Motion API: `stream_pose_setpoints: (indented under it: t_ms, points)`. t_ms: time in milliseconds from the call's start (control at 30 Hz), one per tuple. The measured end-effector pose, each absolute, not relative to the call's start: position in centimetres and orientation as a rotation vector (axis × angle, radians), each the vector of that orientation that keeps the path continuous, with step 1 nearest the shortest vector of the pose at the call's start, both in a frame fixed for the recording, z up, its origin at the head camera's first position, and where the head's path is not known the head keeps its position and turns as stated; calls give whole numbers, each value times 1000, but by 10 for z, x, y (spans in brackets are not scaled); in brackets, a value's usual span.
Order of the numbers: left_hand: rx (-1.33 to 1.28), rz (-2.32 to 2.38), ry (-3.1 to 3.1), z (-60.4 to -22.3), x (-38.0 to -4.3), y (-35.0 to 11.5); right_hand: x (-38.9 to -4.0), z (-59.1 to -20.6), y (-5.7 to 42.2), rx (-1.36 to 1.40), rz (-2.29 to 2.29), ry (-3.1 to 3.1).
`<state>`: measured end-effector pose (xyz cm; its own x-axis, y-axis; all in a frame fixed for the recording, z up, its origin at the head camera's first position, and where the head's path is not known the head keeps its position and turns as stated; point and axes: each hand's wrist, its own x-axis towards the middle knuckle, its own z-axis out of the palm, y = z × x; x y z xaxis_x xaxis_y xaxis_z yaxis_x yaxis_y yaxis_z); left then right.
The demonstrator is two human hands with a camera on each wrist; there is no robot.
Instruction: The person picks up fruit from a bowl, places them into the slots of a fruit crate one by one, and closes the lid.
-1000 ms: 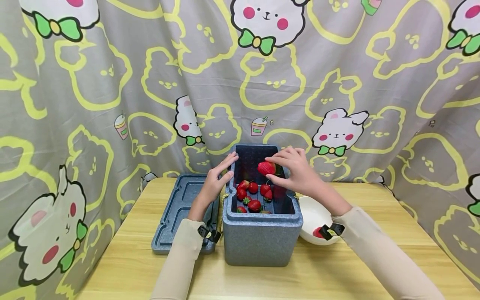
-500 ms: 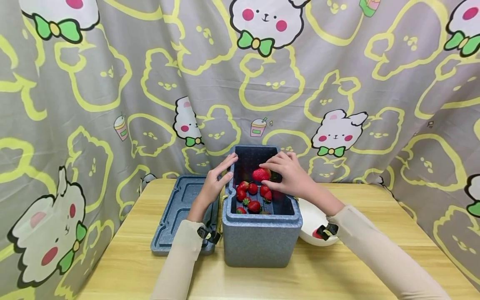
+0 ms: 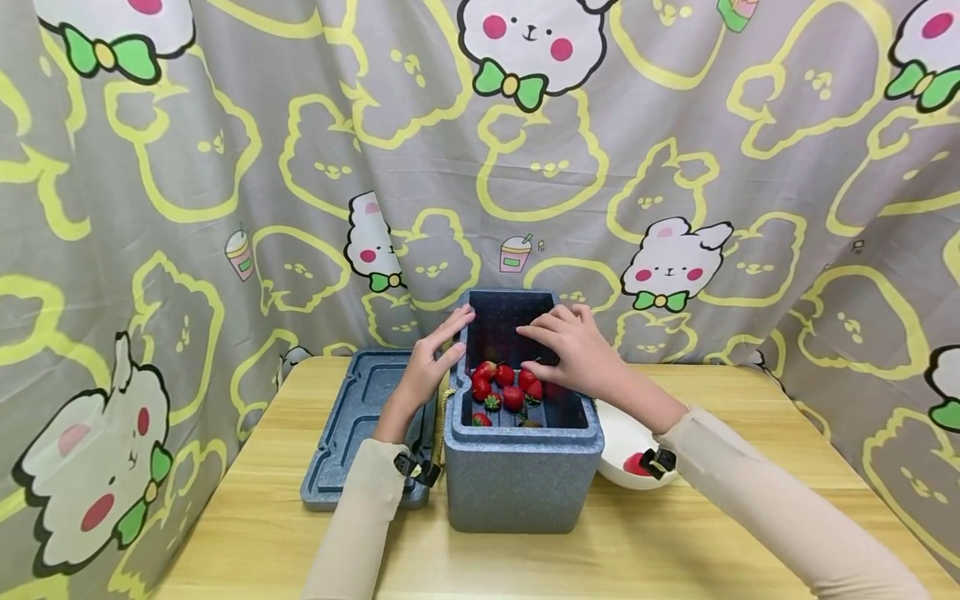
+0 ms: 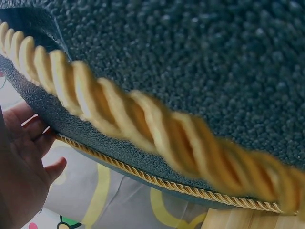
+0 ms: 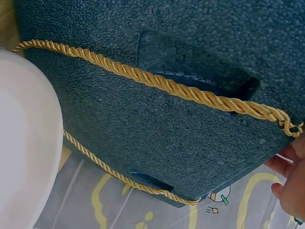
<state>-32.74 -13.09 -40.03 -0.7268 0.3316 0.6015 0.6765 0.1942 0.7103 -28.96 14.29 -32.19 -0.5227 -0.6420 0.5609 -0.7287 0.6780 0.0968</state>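
A grey foam box (image 3: pixel 517 483) stands uncovered on the table with several strawberries (image 3: pixel 513 397) on its floor. My left hand (image 3: pixel 423 367) lies along its left rim, fingers fairly straight and the thumb apart; the left wrist view shows that hand (image 4: pixel 24 162) against the box's side. Over the right rim reaches my right hand (image 3: pixel 573 350), its thumb and fingers spread above the strawberries with nothing between them. In the right wrist view only part of this hand (image 5: pixel 291 183) shows at the edge.
Right of the box is a white bowl (image 3: pixel 617 429) with something red, likely a strawberry (image 3: pixel 636 464), partly behind the wrist camera. The box's lid (image 3: pixel 330 467) lies to the left. Gold twisted rope (image 5: pixel 167 85) runs along the box's sides. A patterned curtain (image 3: pixel 435 167) hangs behind.
My right hand moved a little left and down over the box with a strawberry, then let it go among the others. The left hand has stayed on the rim.
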Motion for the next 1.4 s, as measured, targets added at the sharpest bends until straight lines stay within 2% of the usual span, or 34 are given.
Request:
stream_pose_setpoints:
  t_ms: [533,900,1400]
  points:
    - [-949,-1531,-2166,-403,-327,-128,-292,-325,154,1035,306,-2184]
    - [-949,-1540,-2160,-400,-327,-128,-298,-323,204,935,473,-2247]
    - [-966,-1519,-2147,-400,-327,-130,-294,-357,257,937,344,-2591]
